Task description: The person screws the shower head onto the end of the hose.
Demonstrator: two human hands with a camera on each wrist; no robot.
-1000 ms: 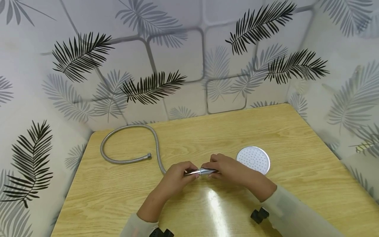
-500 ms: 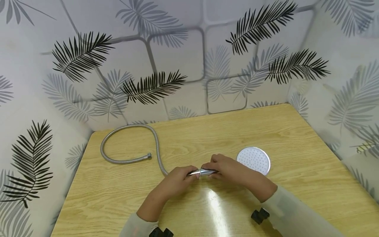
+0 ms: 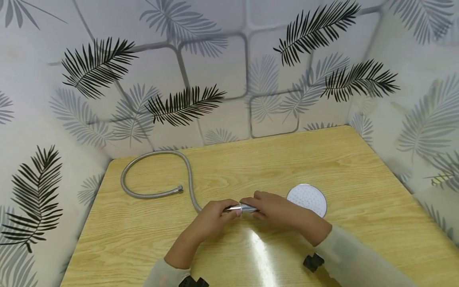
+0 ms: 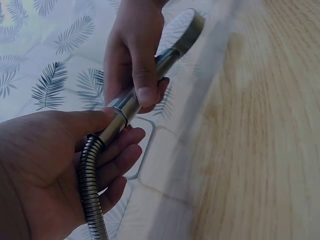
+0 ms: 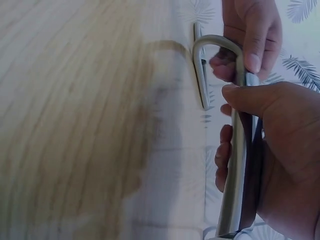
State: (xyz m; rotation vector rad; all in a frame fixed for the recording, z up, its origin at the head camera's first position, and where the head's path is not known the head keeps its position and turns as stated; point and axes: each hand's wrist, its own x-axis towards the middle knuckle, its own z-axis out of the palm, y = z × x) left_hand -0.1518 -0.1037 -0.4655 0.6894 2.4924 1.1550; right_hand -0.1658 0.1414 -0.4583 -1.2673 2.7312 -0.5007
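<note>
A chrome hand shower with a round white, dotted spray face [image 3: 306,199] is held just over the wooden table. My right hand [image 3: 274,208] grips its handle [image 3: 248,208], fingers wrapped round it in the right wrist view. My left hand [image 3: 212,215] pinches the metal hose connector [image 4: 112,131] between thumb and fingers, where it meets the handle's end. From there the ribbed metal shower hose [image 4: 90,185] runs down across the left palm. Connector and handle lie in one line. The threads inside the joint are hidden.
The rest of the hose [image 3: 190,171] loops over the left half of the wooden table [image 3: 269,159], its free end nut [image 3: 180,189] lying inside the loop. Leaf-patterned walls [image 3: 215,71] border the table at the back and sides.
The right hand has turned and shifted slightly left and down, and the spray face has tilted and dropped a little with it. The left hand stays at the connector; the hose loop lies still.
</note>
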